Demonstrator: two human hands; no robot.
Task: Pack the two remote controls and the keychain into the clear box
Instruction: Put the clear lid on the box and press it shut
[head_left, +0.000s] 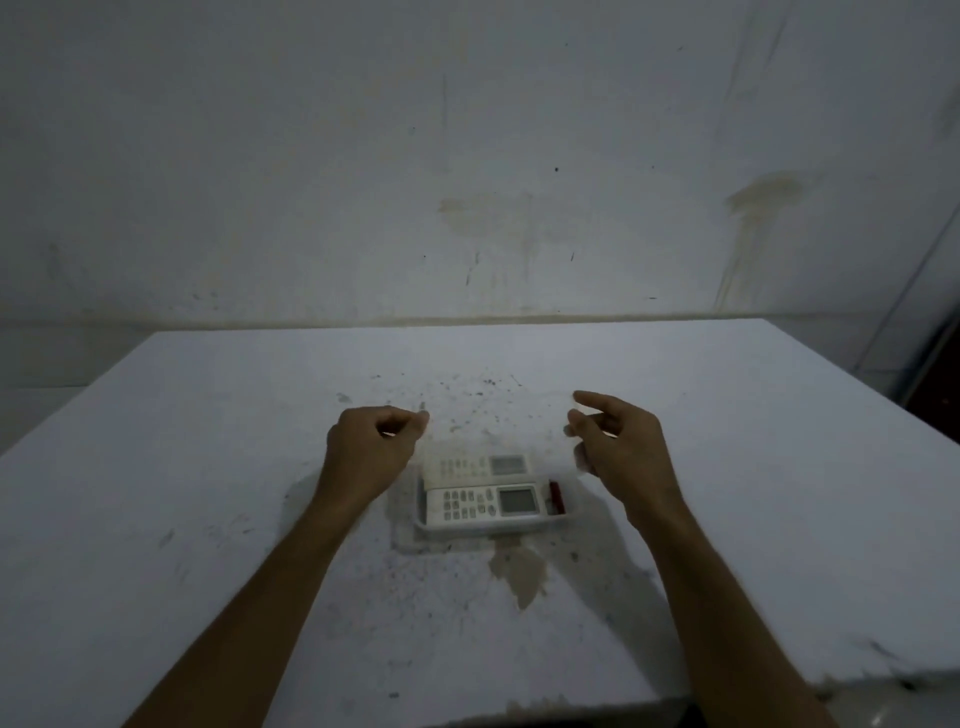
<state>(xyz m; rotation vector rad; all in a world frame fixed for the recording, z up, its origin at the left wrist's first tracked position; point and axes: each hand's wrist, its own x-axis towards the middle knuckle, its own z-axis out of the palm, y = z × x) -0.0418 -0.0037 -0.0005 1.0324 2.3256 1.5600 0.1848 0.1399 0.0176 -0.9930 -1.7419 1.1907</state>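
Observation:
A shallow clear box (563, 521) sits on the white table (208, 467) between my hands. Two white remote controls lie side by side in it, screens to the right: the near remote (485, 502) shows sharply, the far remote (475, 466) looks hazy behind a clear lid. A small red keychain (556, 494) lies at the box's right end. The faint clear lid (498, 431) hangs tilted over the box's far side. My left hand (369, 452) pinches its left edge and my right hand (618, 447) holds its right edge.
A stained white wall stands right behind the table's far edge. A brown stain (519, 569) marks the tabletop just in front of the box. The table's near right edge (779, 691) is chipped.

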